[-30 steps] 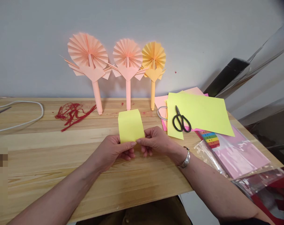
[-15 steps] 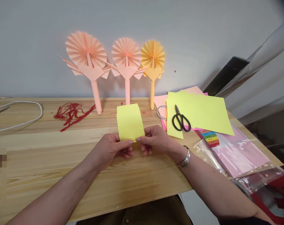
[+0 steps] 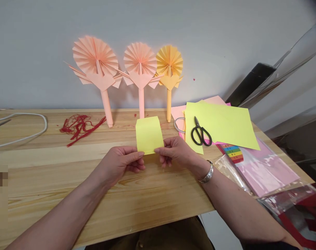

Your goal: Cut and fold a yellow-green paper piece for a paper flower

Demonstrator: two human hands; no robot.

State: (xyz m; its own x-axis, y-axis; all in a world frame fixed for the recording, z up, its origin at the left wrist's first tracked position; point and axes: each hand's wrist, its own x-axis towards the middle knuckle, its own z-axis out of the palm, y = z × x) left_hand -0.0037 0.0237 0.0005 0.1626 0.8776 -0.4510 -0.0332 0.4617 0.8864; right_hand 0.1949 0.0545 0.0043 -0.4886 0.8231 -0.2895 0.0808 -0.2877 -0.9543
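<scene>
A small piece of yellow paper (image 3: 149, 134) stands up from my fingers above the wooden table (image 3: 43, 205), its lower edge looking folded. My left hand (image 3: 118, 165) pinches its lower left corner. My right hand (image 3: 175, 152) grips the lower right corner, with a silver bracelet (image 3: 208, 173) on that wrist. The paper's bottom edge is partly hidden behind my fingers. Black-handled scissors (image 3: 201, 133) lie on a larger yellow sheet (image 3: 220, 125) just beyond my right hand.
Several pink and orange paper fans on sticks (image 3: 139, 62) lean on the wall behind the table. Red thread (image 3: 80, 126) and a white cable (image 3: 17, 128) lie at left. Pink sheets (image 3: 179, 114) and a plastic bag of pink paper (image 3: 264, 170) lie at right.
My hands have shifted slightly to the right, carrying the yellow paper with them. The paper now sits a little further right and stands slightly straighter.
</scene>
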